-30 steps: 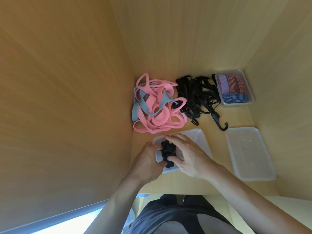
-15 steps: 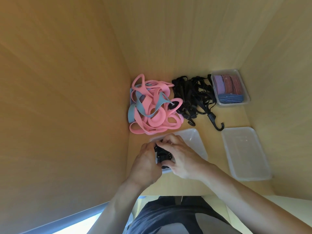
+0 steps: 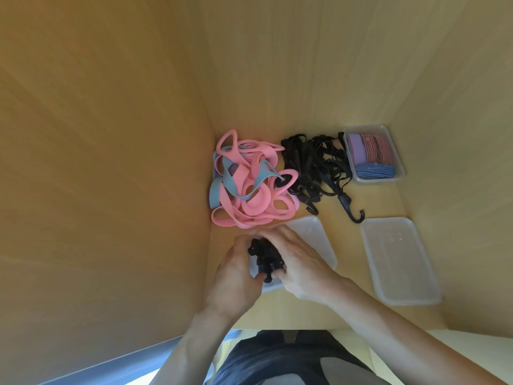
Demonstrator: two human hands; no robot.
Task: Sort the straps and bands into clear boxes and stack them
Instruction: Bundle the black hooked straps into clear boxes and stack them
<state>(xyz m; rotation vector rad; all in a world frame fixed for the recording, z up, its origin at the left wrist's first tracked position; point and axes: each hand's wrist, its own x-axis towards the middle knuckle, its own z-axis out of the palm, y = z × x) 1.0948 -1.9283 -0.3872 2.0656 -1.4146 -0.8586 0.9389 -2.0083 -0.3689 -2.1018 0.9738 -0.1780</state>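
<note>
**Two hands hold a black strap bundle over a box**

A small black strap bundle [image 3: 266,257] sits just below the middle of the frame, squeezed between two hands. The left hand [image 3: 236,276] curls its fingers round the bundle's left side. The right hand [image 3: 301,262] lays its fingers over the top and pinches it with the thumb. Under both hands lies a clear box [image 3: 315,234] on the tabletop [image 3: 291,311].

Above the box is a tangled heap of pink and grey bands [image 3: 249,187]. Just to the right of that heap is a pile of black hook straps [image 3: 316,168]. In the upper right sits a filled box [image 3: 380,180] with striped bands inside. Below it, on the right, lies a second clear box [image 3: 399,259].
</note>
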